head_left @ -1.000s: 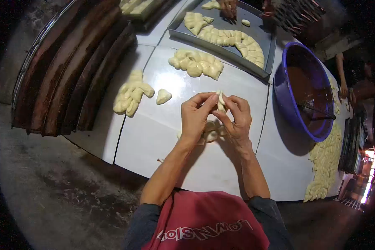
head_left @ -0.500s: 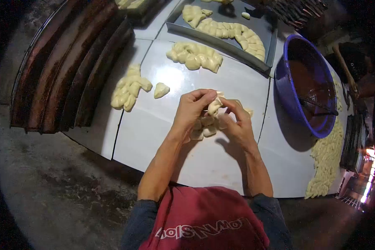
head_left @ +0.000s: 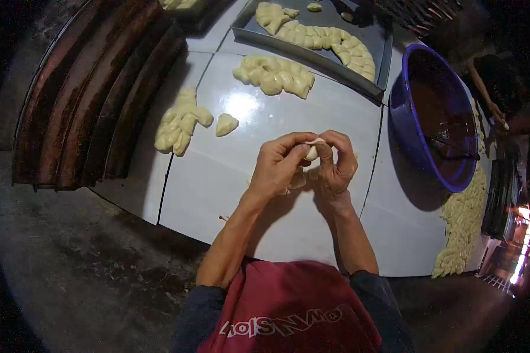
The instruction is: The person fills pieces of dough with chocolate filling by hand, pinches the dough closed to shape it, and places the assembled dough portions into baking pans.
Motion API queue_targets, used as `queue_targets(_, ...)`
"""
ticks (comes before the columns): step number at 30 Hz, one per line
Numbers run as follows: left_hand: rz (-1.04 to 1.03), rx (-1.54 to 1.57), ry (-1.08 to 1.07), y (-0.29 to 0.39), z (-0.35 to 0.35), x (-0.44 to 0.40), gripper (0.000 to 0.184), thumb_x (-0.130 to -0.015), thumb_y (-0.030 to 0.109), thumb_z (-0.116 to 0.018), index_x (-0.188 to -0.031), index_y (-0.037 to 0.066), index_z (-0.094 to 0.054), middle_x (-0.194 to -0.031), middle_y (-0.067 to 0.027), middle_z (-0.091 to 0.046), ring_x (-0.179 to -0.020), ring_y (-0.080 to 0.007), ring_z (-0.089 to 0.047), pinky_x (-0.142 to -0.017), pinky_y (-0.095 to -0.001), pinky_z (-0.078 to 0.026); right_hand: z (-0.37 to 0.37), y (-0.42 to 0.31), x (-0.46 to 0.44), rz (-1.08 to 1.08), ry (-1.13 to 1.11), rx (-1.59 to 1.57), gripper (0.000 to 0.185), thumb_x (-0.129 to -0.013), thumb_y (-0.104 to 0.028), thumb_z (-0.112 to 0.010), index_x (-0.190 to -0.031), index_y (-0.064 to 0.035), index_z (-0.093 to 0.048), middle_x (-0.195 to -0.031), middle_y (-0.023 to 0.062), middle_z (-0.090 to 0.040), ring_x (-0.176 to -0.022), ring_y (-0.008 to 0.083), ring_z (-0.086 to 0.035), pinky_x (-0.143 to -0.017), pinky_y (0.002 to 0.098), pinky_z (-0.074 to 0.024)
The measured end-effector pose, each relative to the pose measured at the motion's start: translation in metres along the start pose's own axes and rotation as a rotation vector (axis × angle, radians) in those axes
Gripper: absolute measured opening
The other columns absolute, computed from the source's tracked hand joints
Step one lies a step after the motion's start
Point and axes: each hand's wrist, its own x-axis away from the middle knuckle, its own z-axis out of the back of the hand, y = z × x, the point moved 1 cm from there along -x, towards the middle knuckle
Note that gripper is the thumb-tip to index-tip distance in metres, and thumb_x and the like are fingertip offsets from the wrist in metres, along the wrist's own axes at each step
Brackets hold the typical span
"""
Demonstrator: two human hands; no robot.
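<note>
Two hands, the left hand [head_left: 281, 165] and the right hand [head_left: 338, 163], come together above the tabletop [head_left: 218, 185], both closed narrowly on one dough piece [head_left: 311, 153]. The thumbs and fingers pinch it from opposite sides, presumably because something so small and soft is easier to control with fingertips than with a whole palm. It is held up off the surface, just above more dough [head_left: 298, 180] that lies partly hidden behind the hands; how many lumps are there, I cannot tell.

A loose lump [head_left: 226, 125] sits by itself beyond the left forearm, near a left-hand cluster [head_left: 181, 126] and well apart from the pinch. Farther out, a second cluster [head_left: 274, 76] lies just short of the grey tray [head_left: 306, 63]. Both clusters seem set within arm's reach while leaving the middle free for working. Inside the tray, a curved row of dough [head_left: 330, 40] rests packed edge to edge, where the raised sides would contain it.

On the right stands a purple basin [head_left: 401, 120] of brown contents [head_left: 439, 112], probably kept aside so the elbows clear it. Beyond it, another person's arm [head_left: 484, 88] reaches toward a broad spread of dough [head_left: 462, 229].
</note>
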Motion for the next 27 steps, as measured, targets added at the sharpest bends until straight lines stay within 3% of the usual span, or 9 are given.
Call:
queue_targets(3, -0.045, 0.031, 0.008, 0.000, -0.005, 0.005, 0.025, -0.096, 0.017, -0.066, -0.111, -0.003, -0.070, -0.096, -0.0067, -0.070, -0.081, -0.0099, -0.065, -0.069, -0.0240, -0.055, 0.003, 0.009, 0.004, -0.036, 0.051, 0.032, 0.015, -0.093, -0.013, -0.070, -0.096, -0.0019, -0.062, -0.090, 0.0093, -0.066, -0.069, 0.0193, -0.063, -0.062, 0.0331, -0.0521)
queue_targets(6, 0.044, -0.090, 0.048, 0.006, -0.006, 0.005, 0.027, -0.094, 0.017, -0.069, -0.111, -0.003, -0.070, -0.096, -0.0091, -0.071, -0.082, -0.0112, -0.066, -0.069, -0.0246, -0.056, 0.013, 0.009, -0.002, -0.097, -0.175, 0.092, 0.018, -0.093, -0.014, -0.071, -0.100, -0.0008, -0.061, -0.091, 0.0100, -0.067, -0.067, 0.0198, -0.062, -0.060, 0.0335, -0.0517)
queue_targets(10, 0.111, 0.028, 0.125, -0.007, 0.003, 0.001, 0.026, -0.092, 0.017, -0.072, -0.107, -0.004, -0.071, -0.091, -0.0091, -0.070, -0.077, -0.0115, -0.065, -0.063, -0.0250, -0.055, 0.024, -0.021, -0.015, -0.242, -0.324, 0.057, 0.019, -0.090, -0.010, -0.070, -0.105, 0.0003, -0.066, -0.102, 0.0143, -0.068, -0.091, 0.0235, -0.066, -0.078, 0.0351, -0.0530)
queue_targets(14, 0.121, -0.170, 0.068, -0.022, 0.008, 0.005, 0.045, -0.098, 0.024, -0.064, -0.133, -0.003, -0.055, -0.110, -0.0123, -0.069, -0.087, -0.0152, -0.066, -0.073, -0.0289, -0.055, 0.045, -0.028, -0.015, -0.249, -0.574, 0.138, 0.022, -0.086, -0.003, -0.070, -0.107, 0.0015, -0.067, -0.105, 0.0159, -0.069, -0.098, 0.0255, -0.067, -0.086, 0.0375, -0.0533)
queue_targets(18, -0.193, -0.677, 0.142, -0.019, 0.010, 0.017, 0.060, -0.095, 0.031, -0.067, -0.140, -0.004, -0.049, -0.118, -0.0184, -0.067, -0.101, -0.0272, -0.067, -0.084, -0.0375, -0.054, 0.051, 0.001, -0.009, -0.747, -0.561, -0.065, 0.021, -0.092, -0.008, -0.060, -0.108, 0.0044, -0.066, -0.103, 0.0172, -0.069, -0.088, 0.0297, -0.068, -0.082, 0.0377, -0.0535)
queue_targets(19, -0.316, -0.859, 0.066, -0.017, 0.021, 0.017, 0.070, -0.086, 0.034, -0.075, -0.140, -0.002, -0.049, -0.117, -0.0225, -0.066, -0.103, -0.0353, -0.065, -0.089, -0.0428, -0.051, 0.056, 0.010, -0.016, -0.615, -0.782, 0.078, 0.025, -0.095, -0.011, -0.056, -0.109, 0.0060, -0.066, -0.104, 0.0184, -0.068, -0.092, 0.0305, -0.067, -0.086, 0.0375, -0.0519)
queue_targets(22, -0.425, -1.075, -0.052, -0.023, 0.031, 0.026, 0.076, -0.072, 0.032, -0.084, -0.135, 0.002, -0.055, -0.121, -0.0195, -0.064, -0.114, -0.0356, -0.059, -0.098, -0.0463, -0.043, 0.060, 0.017, -0.011, -0.513, -0.923, 0.098, 0.034, -0.089, -0.013, -0.062, -0.120, 0.0028, -0.062, -0.115, 0.0184, -0.065, -0.106, 0.0321, -0.063, -0.095, 0.0395, -0.0473)
queue_targets(24, -0.412, -1.187, -0.024, -0.030, 0.026, 0.029, 0.069, -0.071, 0.029, -0.083, -0.129, 0.003, -0.058, -0.116, -0.0173, -0.065, -0.110, -0.0338, -0.060, -0.094, -0.0454, -0.044, 0.058, 0.001, -0.014, -0.280, -0.897, 0.248, 0.039, -0.085, -0.012, -0.066, -0.121, 0.0012, -0.061, -0.116, 0.0178, -0.064, -0.105, 0.0337, -0.063, -0.092, 0.0396, -0.0484)
queue_targets(27, -0.345, -1.220, -0.033, -0.039, 0.017, 0.026, 0.057, -0.072, 0.025, -0.081, -0.121, 0.004, -0.061, -0.106, -0.0145, -0.065, -0.101, -0.0321, -0.060, -0.087, -0.0450, -0.044, 0.050, 0.002, -0.008, -0.320, -0.931, 0.185, 0.042, -0.081, -0.011, -0.070, -0.121, 0.0000, -0.060, -0.113, 0.0168, -0.063, -0.103, 0.0354, -0.062, -0.089, 0.0399, -0.0496)
